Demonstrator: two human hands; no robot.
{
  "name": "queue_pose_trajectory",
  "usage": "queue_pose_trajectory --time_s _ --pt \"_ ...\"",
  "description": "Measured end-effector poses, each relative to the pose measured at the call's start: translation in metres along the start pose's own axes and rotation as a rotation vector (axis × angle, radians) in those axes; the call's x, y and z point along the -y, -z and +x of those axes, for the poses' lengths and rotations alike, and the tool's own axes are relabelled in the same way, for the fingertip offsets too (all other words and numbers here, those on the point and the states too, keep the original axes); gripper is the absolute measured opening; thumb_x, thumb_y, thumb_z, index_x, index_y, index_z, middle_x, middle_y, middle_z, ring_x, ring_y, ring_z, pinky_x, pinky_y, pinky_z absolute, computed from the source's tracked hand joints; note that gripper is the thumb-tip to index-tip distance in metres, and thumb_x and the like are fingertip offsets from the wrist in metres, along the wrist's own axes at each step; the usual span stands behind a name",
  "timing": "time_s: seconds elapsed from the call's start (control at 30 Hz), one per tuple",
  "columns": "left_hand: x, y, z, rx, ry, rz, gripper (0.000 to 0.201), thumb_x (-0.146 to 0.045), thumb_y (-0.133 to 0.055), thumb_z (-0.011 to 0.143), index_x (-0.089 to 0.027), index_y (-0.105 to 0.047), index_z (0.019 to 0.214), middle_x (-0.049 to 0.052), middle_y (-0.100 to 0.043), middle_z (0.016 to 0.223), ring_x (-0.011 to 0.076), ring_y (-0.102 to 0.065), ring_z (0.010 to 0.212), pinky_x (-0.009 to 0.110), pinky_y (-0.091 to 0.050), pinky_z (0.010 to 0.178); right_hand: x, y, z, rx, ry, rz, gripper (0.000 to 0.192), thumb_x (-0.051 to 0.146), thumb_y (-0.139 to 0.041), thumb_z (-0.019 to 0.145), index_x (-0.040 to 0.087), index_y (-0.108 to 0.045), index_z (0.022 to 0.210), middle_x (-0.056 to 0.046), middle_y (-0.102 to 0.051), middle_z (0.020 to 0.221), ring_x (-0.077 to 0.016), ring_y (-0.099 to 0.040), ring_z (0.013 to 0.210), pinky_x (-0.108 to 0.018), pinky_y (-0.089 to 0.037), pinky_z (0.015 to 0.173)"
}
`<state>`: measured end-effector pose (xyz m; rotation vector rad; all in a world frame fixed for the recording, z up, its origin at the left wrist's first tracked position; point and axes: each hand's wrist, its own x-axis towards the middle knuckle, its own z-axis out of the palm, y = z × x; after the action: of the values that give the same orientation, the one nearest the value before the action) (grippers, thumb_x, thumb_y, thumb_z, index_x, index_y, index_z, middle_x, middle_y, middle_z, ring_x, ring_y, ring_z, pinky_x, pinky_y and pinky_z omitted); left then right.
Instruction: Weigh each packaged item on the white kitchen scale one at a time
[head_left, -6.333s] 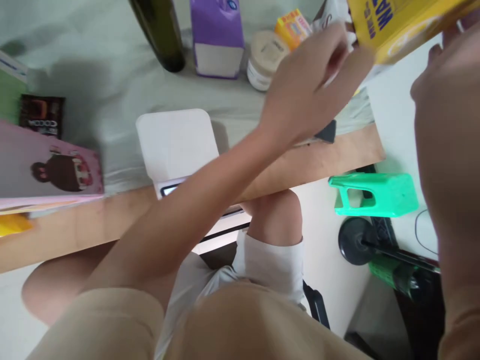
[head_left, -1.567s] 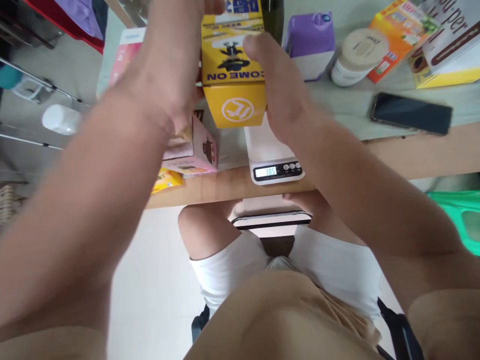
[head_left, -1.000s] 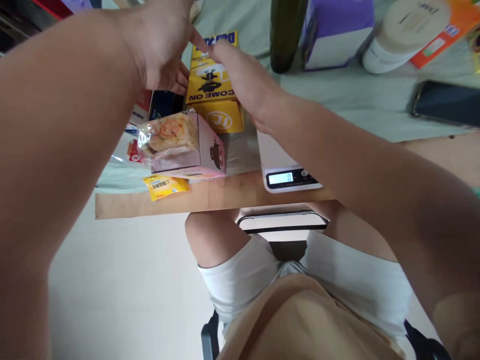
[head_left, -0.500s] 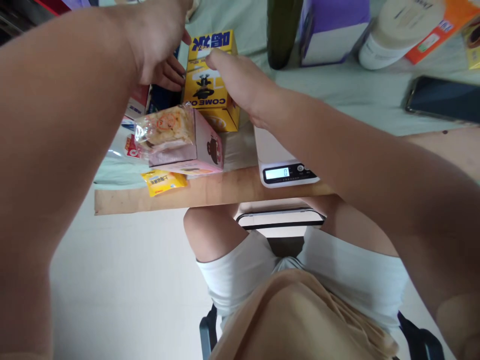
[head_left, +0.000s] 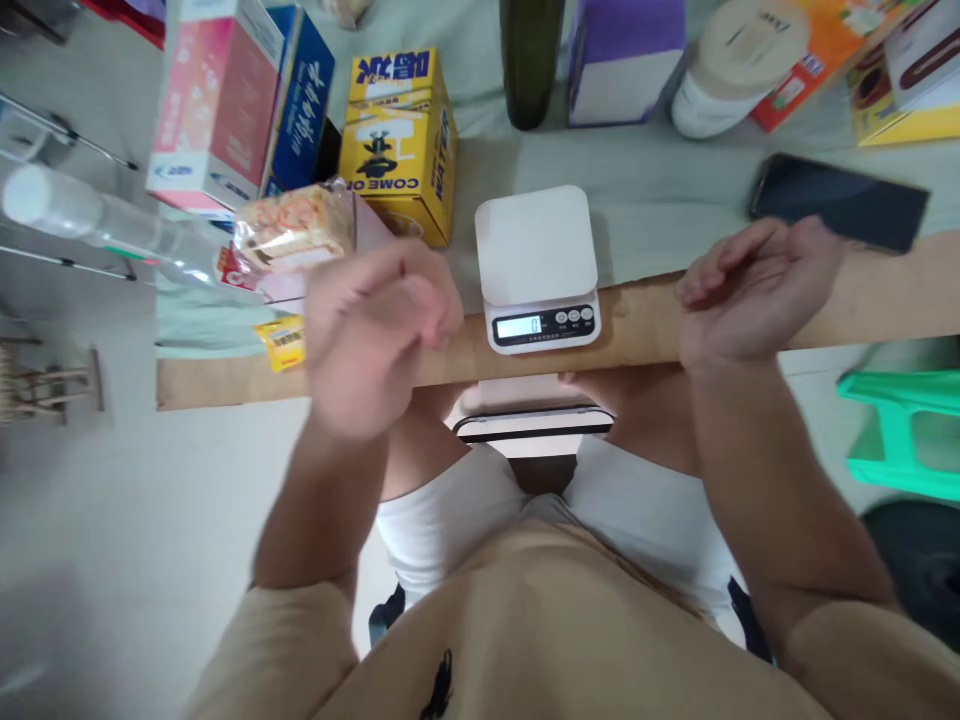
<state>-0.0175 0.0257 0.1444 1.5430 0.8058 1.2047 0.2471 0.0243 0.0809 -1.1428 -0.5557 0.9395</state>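
My left hand point(head_left: 382, 335), smeared by motion, is in the air over the near table edge with its fingers curled in; I see nothing in it. It partly covers a pink box point(head_left: 369, 226) and a small yellow packet point(head_left: 279, 343). My right hand point(head_left: 761, 285) is over the wooden edge at right, palm turned inward, fingers loosely bent and empty, close to a black phone point(head_left: 840, 203). Between the hands lies a white kitchen scale point(head_left: 536, 245), its lit display reading 0. Behind my left hand stands a yellow box point(head_left: 397, 150) printed "COME ON" and "WATER".
A wrapped snack point(head_left: 296, 228) tops the pink box. At left are a pink-and-white box point(head_left: 214, 110), a blue box point(head_left: 304, 100) and a clear bottle point(head_left: 112, 220). Behind stand a dark green bottle point(head_left: 529, 65), a purple-and-white box point(head_left: 626, 60) and a white jar point(head_left: 739, 65). A green stool point(head_left: 900, 430) is at right.
Both hands have left the yellow box, which stands in about the same place. My left hand came back toward me; my right hand swung right, uncovering the scale.
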Motion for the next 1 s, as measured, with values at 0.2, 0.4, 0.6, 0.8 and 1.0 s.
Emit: queue_pose_trajectory --time_s 0.2,0.4,0.6,0.8,1.0 --pt "0.092 -0.042 -0.04 -0.251 -0.052 -0.148 0.05 -0.024 -0.059 0.089 -0.016 -0.022 0.055 -0.004 -0.016 0.051 0.0038 -0.015 0.046 0.026 -0.011 0.048 -0.054 0.037 -0.011 0.138 0.126 0.025 0.052 0.058 -0.041 0.092 0.02 -0.039 0.056 0.004 -0.027 0.043 -0.0067 -0.024 0.038 -0.023 -0.019 0.04" --pt "0.113 -0.038 -0.052 -0.095 -0.289 0.354 0.041 -0.014 -0.05 0.09 -0.018 -0.025 0.059 -0.003 -0.023 0.051 0.007 -0.02 0.046 0.031 -0.014 0.051 -0.07 0.035 -0.027 0.292 0.274 -0.116 0.055 0.056 -0.051 0.094 0.019 -0.041 0.055 0.002 -0.031 0.046 -0.0086 -0.031 0.044 -0.027 -0.026 0.048" --pt "0.115 -0.03 -0.041 -0.127 -0.338 0.573 0.04 -0.003 -0.053 0.079 -0.018 -0.02 0.062 -0.004 -0.017 0.052 0.0092 -0.015 0.048 0.032 -0.016 0.051 -0.084 0.039 -0.026 0.204 0.323 -0.277 0.055 0.054 -0.043 0.096 0.021 -0.041 0.052 0.0 -0.032 0.045 -0.0116 -0.032 0.043 -0.03 -0.023 0.047" --pt "0.118 -0.032 -0.039 -0.096 -0.317 0.611 0.041 -0.001 -0.053 0.075 -0.019 -0.018 0.063 -0.005 -0.017 0.053 0.0087 -0.016 0.049 0.03 -0.017 0.051 -0.086 0.037 -0.024 0.256 0.295 -0.342 0.055 0.053 -0.048 0.095 0.02 -0.046 0.051 -0.001 -0.037 0.047 -0.0124 -0.037 0.046 -0.031 -0.026 0.047" --pt "0.121 -0.033 -0.039 -0.073 -0.292 0.602 0.043 -0.002 -0.052 0.077 -0.019 -0.016 0.062 -0.005 -0.016 0.054 0.0076 -0.015 0.051 0.029 -0.015 0.049 -0.086 0.043 -0.025 0.348 0.308 -0.418 0.051 0.048 -0.047 0.1 0.019 -0.05 0.058 -0.001 -0.043 0.053 -0.0115 -0.041 0.05 -0.031 -0.027 0.05"
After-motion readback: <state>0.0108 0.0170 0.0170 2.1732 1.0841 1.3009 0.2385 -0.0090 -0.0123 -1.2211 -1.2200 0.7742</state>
